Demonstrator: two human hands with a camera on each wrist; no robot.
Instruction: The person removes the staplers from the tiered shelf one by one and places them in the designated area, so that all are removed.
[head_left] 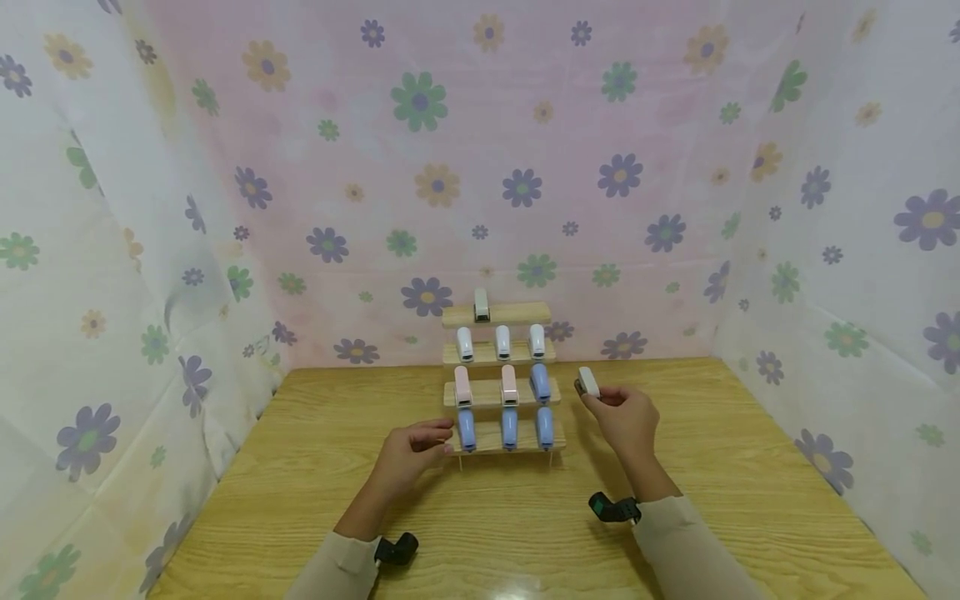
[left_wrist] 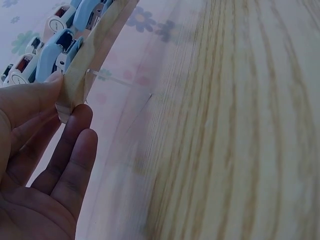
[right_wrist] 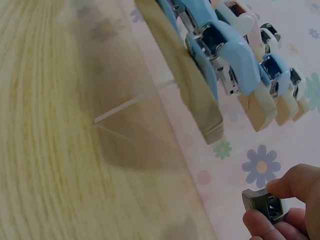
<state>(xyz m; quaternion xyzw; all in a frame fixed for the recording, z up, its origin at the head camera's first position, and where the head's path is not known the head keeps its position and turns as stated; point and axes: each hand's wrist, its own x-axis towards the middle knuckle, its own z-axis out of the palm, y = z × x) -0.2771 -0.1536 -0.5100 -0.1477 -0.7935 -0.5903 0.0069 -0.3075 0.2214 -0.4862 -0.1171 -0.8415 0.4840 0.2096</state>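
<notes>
My left hand (head_left: 408,454) grips the left end of the lowest shelf of a wooden tiered display stand (head_left: 489,437), thumb above and fingers below in the left wrist view. My right hand (head_left: 624,417) pinches a small white stapler (head_left: 588,382) in the air, right of the stand. In the right wrist view, the dark front end of this held stapler (right_wrist: 265,204) shows between thumb and fingers. Blue staplers (head_left: 510,427) line the bottom shelf. Above them sit two pink staplers (head_left: 462,386) and a blue one (head_left: 540,382), then three white staplers (head_left: 502,342).
On the top shelf, left of its middle, stands a single whitish stapler (head_left: 481,305). Thin clear legs (right_wrist: 132,102) hold up the stand on the wood-grain table (head_left: 330,433). Flower-printed cloth (head_left: 480,150) hangs behind and on both sides.
</notes>
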